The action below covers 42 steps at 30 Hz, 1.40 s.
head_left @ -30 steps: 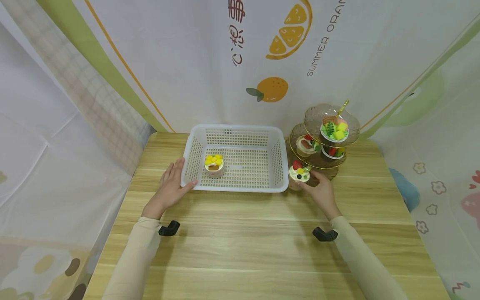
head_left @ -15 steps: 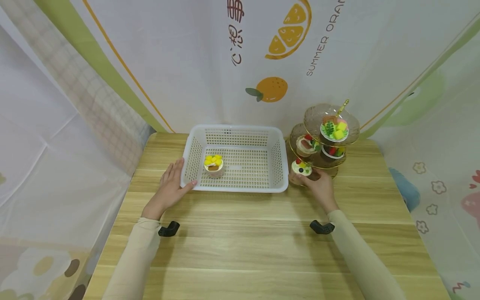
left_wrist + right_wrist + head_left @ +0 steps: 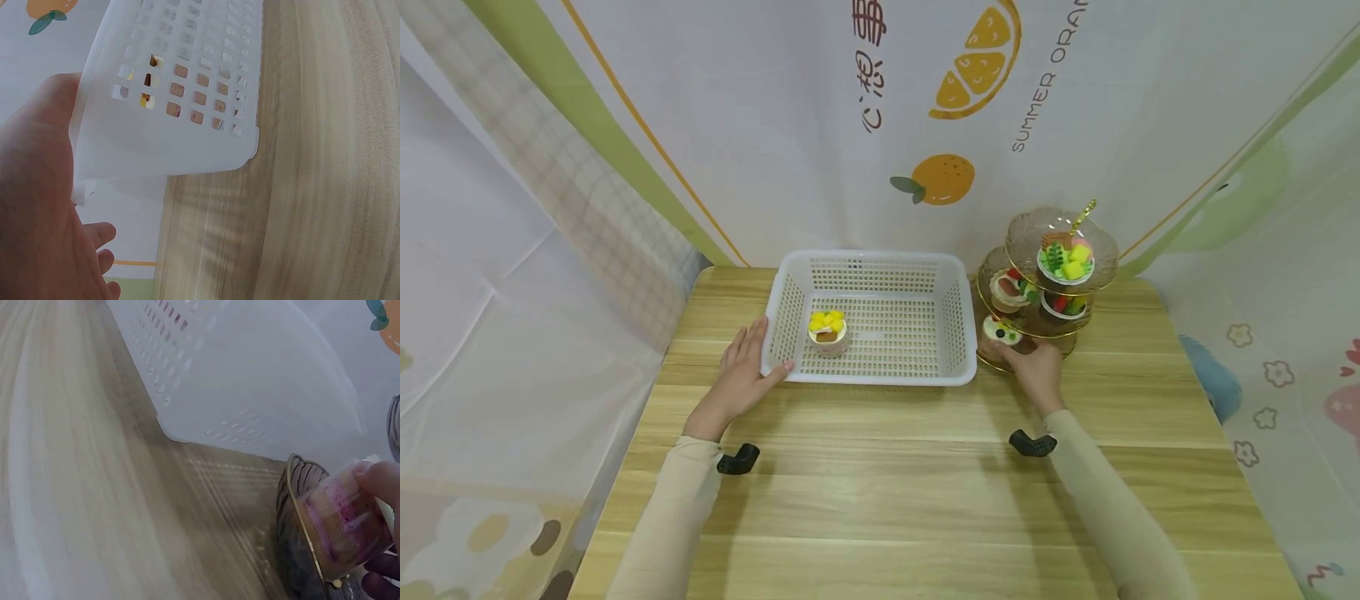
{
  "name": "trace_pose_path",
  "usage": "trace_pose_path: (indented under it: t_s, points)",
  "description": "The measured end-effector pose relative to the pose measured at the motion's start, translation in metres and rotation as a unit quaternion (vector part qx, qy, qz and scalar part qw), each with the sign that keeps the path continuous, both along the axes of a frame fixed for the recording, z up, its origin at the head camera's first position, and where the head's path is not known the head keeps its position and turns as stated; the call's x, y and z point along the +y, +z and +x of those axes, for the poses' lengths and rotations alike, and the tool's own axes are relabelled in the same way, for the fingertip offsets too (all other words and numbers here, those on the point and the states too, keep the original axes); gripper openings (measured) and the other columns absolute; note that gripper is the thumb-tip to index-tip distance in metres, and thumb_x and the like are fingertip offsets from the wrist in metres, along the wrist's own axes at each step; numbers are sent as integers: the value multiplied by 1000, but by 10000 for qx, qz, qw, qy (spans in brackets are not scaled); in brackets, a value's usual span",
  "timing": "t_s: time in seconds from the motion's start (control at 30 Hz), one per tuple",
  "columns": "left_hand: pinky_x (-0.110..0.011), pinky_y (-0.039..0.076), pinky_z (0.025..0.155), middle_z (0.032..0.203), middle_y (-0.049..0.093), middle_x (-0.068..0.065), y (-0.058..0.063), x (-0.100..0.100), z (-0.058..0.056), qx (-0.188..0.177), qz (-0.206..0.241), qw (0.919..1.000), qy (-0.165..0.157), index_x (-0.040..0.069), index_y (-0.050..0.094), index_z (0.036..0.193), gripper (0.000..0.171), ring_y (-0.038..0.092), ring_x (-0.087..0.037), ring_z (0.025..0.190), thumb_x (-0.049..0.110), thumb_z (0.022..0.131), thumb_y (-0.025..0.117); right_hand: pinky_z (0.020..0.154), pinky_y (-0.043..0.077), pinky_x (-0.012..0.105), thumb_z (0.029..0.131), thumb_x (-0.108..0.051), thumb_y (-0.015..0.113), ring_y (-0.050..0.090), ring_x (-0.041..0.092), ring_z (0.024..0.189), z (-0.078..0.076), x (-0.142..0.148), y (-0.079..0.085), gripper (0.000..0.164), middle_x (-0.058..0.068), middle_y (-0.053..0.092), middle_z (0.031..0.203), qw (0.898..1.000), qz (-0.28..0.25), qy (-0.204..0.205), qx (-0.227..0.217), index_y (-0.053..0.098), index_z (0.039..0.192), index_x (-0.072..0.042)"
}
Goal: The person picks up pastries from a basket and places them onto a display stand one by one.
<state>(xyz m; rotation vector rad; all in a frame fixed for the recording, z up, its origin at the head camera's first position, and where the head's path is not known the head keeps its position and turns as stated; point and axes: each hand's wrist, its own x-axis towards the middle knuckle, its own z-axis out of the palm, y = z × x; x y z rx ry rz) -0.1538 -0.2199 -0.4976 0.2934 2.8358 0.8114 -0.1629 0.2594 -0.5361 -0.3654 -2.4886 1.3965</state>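
My right hand (image 3: 1036, 367) pinches a cupcake (image 3: 1000, 329) with white cream and fruit on top. In the right wrist view its pinkish, clear-sided cup (image 3: 347, 522) tilts inside the rim of the bottom plate (image 3: 299, 512) of the tiered stand; whether it touches the plate's floor is hidden. My left hand (image 3: 743, 375) rests at the near-left corner of a white plastic basket (image 3: 868, 379), thumb over the rim and fingers straight along the outside. A yellow-topped cupcake (image 3: 828, 335) sits in the basket's left part.
The gold-rimmed stand (image 3: 1105, 287) rises right beside the basket. Its top tier bears a cupcake with green and yellow pieces (image 3: 1066, 260). Two more, one beige (image 3: 1009, 292) and one dark (image 3: 1063, 305), sit on the middle tier. Behind the wooden table (image 3: 880, 483) hangs a printed curtain (image 3: 820, 167).
My right hand has moved the cupcake away from me, from in front of the stand to over its bottom plate, under the middle tier. The left hand and basket have stayed put.
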Motion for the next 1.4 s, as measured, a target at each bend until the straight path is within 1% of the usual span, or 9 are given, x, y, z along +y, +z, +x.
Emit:
trace_pose_path:
  t_s: [0.17,0.27,0.4,0.57,0.8,0.97,1.1,1.23,1.4]
  points:
    - [-68,-1,120,168,-6,-13,0,0,0,8,29,10000,-15,10,-8,159,97,-8,-42,154,59,97,47,94,49,39,75,-30,87,65,33,109,-5,-3,-5,55,21,71,114,9996,-43,-140,226,69,115,3]
    - [-68,-1,120,168,-6,-13,0,0,0,33,40,10000,-20,9,-7,159,97,-8,-42,154,59,97,48,101,47,46,74,-30,88,64,35,112,-7,-6,-6,56,22,71,114,9993,-66,-237,278,69,115,4]
    - [-68,0,119,168,-5,-13,0,0,0,50,33,10000,-14,10,-8,159,97,-7,-42,154,59,97,48,105,44,47,74,-31,88,63,35,115,-9,-8,-9,57,22,71,115,9986,-87,-360,367,70,115,4]
    - [-68,-1,119,168,-6,-13,0,0,1,25,76,10000,-1,10,-8,159,97,-8,-42,154,58,97,48,105,45,46,74,-31,88,62,35,117,-10,-10,-11,57,21,71,116,9980,-89,-450,424,70,116,3]
    - [-68,-1,119,169,-6,-12,0,0,1,11,67,10000,13,13,-9,159,96,-8,-42,154,59,97,48,101,47,48,73,-32,88,63,37,112,-10,-13,-12,54,22,72,112,9976,226,-531,388,71,112,2]
    - [-69,-1,119,169,-6,-11,0,0,1,-12,73,10000,24,15,-10,159,96,-8,-42,154,59,97,48,102,45,49,73,-30,88,62,39,113,-11,-12,-15,54,23,72,113,9969,365,-551,417,71,112,3]
    - [-69,0,119,169,-6,-11,0,0,1,-4,52,10000,15,13,-10,159,96,-8,-42,154,59,97,48,100,45,50,73,-30,88,64,39,111,-12,-10,-18,53,24,72,110,9963,469,-561,446,71,110,4]
    - [-69,1,119,169,-6,-12,-1,-1,0,33,36,10000,0,11,-8,160,96,-8,-42,154,59,97,48,97,47,50,73,-31,88,65,40,107,-12,-9,-17,53,25,73,107,9964,521,-541,394,71,108,4]
    - [-69,0,119,169,-6,-11,-2,-1,0,23,73,10000,4,12,-9,160,97,-8,-41,155,59,97,48,98,47,52,74,-34,87,64,42,109,-11,-8,-15,56,26,72,109,9967,597,-499,244,70,111,5]
